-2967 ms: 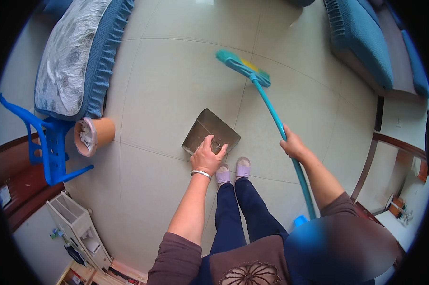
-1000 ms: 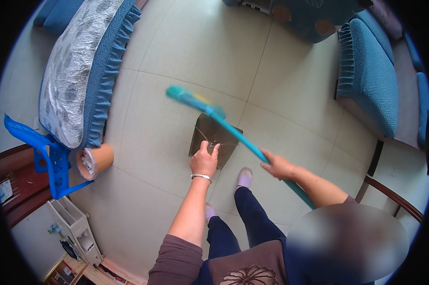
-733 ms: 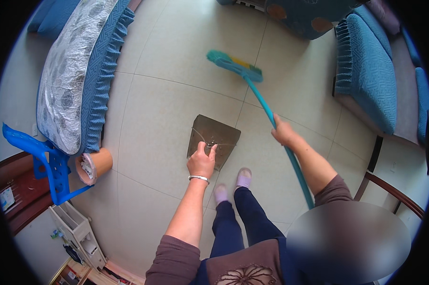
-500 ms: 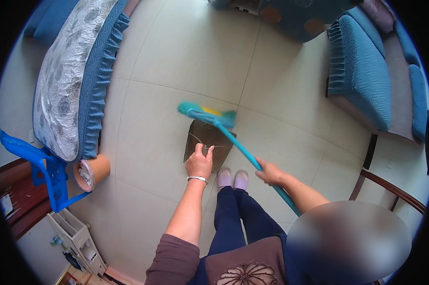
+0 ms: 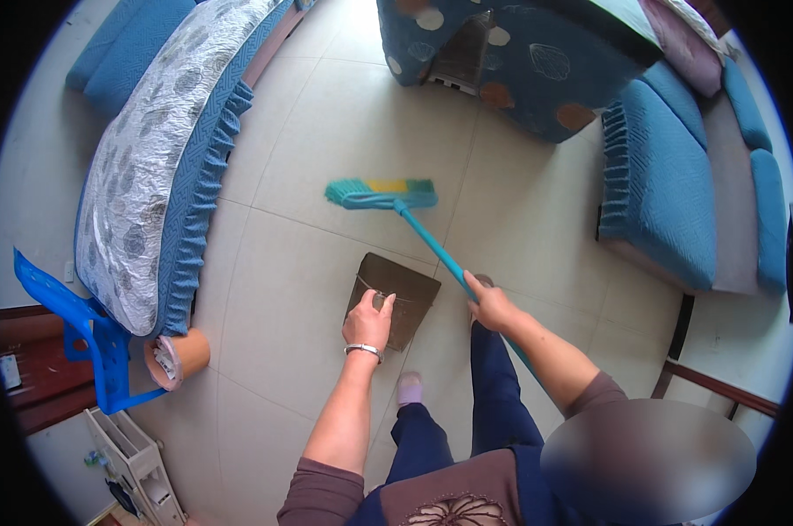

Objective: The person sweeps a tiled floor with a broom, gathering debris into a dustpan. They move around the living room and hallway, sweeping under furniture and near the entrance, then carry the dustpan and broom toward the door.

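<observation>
Sweeping toward a pan, with a gap left to close

From the head view, the left hand (image 5: 367,324) is curled, thumb and forefinger brought together on the thin wire handle of a brown dustpan (image 5: 407,326). The pan lies just beyond that hand and to its right, its wide edge facing away from the wrist. Whether it rests flat on the floor (image 5: 309,254) or hangs slightly above it, I cannot tell; nor can I make out what is inside.

The right hand (image 5: 493,309) is wrapped around the teal broom (image 5: 436,249), fingers closed on the shaft. The broom's head sits ahead and to the left of this hand, and straight out past the left one, near the pan's far edge but apart from it, green and yellow bristles pointing away.

Judging by this arrangement, the step is gathering sweepings in front of the pan. The next move seems to call for the right hand to carry the bristles past any dirt and draw them back toward the pan's open edge, while the left steadies that edge against the tiles.
</observation>
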`<state>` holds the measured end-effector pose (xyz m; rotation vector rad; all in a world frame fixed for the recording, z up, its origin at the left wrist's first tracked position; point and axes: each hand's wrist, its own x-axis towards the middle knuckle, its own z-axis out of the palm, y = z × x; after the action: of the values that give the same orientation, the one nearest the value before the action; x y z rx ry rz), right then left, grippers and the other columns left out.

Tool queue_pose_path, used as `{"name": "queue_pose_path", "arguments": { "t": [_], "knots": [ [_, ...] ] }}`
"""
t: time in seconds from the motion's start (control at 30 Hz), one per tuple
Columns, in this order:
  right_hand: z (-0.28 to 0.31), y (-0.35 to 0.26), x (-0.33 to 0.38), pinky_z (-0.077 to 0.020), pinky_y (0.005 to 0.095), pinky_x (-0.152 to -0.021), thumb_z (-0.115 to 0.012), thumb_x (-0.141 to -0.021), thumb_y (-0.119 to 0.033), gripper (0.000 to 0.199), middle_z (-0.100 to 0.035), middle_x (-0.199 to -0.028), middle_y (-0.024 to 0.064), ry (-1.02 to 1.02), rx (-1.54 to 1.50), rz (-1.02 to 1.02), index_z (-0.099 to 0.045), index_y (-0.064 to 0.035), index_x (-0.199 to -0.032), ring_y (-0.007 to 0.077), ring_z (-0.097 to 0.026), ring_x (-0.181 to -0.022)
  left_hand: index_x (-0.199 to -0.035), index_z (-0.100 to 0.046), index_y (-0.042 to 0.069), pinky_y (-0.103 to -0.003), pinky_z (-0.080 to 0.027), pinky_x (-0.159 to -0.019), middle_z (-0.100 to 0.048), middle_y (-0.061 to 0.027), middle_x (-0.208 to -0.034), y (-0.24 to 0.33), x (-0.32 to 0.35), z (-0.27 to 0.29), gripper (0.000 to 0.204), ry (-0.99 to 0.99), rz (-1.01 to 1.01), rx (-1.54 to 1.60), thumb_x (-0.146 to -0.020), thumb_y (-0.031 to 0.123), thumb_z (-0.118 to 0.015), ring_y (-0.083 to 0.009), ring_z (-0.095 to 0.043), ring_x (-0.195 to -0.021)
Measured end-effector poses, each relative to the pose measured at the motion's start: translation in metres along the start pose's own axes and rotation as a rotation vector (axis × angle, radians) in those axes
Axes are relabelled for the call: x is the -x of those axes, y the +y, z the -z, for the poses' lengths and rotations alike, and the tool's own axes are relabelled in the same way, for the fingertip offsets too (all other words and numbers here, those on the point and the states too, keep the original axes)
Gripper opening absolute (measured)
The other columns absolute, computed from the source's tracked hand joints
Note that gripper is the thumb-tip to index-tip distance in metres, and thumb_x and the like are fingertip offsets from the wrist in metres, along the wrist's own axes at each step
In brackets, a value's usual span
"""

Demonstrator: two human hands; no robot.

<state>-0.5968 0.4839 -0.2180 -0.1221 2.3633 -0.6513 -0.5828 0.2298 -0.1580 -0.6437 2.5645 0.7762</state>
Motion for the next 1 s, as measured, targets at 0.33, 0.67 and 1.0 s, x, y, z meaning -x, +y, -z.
{"name": "queue_pose_path", "arguments": {
  "t": [0.33,0.67,1.0],
  "knots": [
    [0.076,0.058,-0.1,-0.0473,0.0471,-0.073,-0.052,-0.086,-0.021,0.061,-0.06,-0.092,0.0268,-0.106,-0.005,0.125,-0.024,-0.0152,-0.14,0.0409,-0.059,-0.082,-0.091,-0.058,0.01,-0.044,-0.047,-0.062,-0.064,-0.0152,-0.08,0.111,-0.1,-0.039,0.036,0.091,-0.048,0.07,-0.081,0.045,-0.059,-0.0377,-0.059,-0.077],
    [0.169,-0.008,-0.322,-0.0463,0.0465,-0.079,-0.041,-0.09,-0.02,0.049,-0.06,-0.102,0.0217,-0.037,0.107,0.09,-0.029,-0.0145,-0.137,0.0381,-0.058,-0.094,-0.095,-0.061,0.011,-0.041,-0.048,-0.063,-0.064,-0.0136,-0.078,0.234,-0.201,-0.058,0.038,0.061,-0.048,0.171,-0.079,0.045,-0.06,-0.0358,-0.06,-0.075],
    [0.22,0.163,-0.313,-0.0461,0.0459,-0.081,-0.037,-0.089,-0.02,0.056,-0.059,-0.1,0.0253,-0.001,0.117,-0.302,-0.018,-0.0184,-0.142,0.0401,-0.058,-0.091,-0.093,-0.061,0.008,-0.043,-0.048,-0.058,-0.063,-0.0154,-0.073,0.271,-0.239,-0.075,0.036,0.133,-0.158,0.061,-0.081,0.042,-0.06,-0.0371,-0.06,-0.07]
  ]
}}
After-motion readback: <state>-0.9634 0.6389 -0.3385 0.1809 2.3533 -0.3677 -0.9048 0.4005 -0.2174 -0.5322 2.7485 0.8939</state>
